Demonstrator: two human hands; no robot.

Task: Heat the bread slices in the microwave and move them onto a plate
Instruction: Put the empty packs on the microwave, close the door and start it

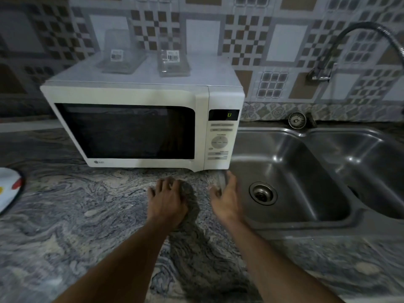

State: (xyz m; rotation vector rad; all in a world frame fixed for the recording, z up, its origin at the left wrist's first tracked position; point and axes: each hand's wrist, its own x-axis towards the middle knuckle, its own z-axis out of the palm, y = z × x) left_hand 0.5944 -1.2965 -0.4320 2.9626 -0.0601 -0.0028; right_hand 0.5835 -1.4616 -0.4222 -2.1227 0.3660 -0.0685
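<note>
Left edge of frame: a plate [8, 189], partly in view. Centre: the microwave [135, 127], door closed; we cannot see the bread slices, perhaps behind its dark glass. Below: left hand [168, 200], fingers loosely spread, grasping nothing; right hand [225, 197], fingers extended, blurred, apparently empty. Right: the sink [306, 171]. We judge that hot slices could drop in transit, as the plate lies well apart.

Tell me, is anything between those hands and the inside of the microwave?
Yes. The microwave door is shut, standing between the inside and the left hand and right hand over the counter. Its dark window hides what is inside.
</note>
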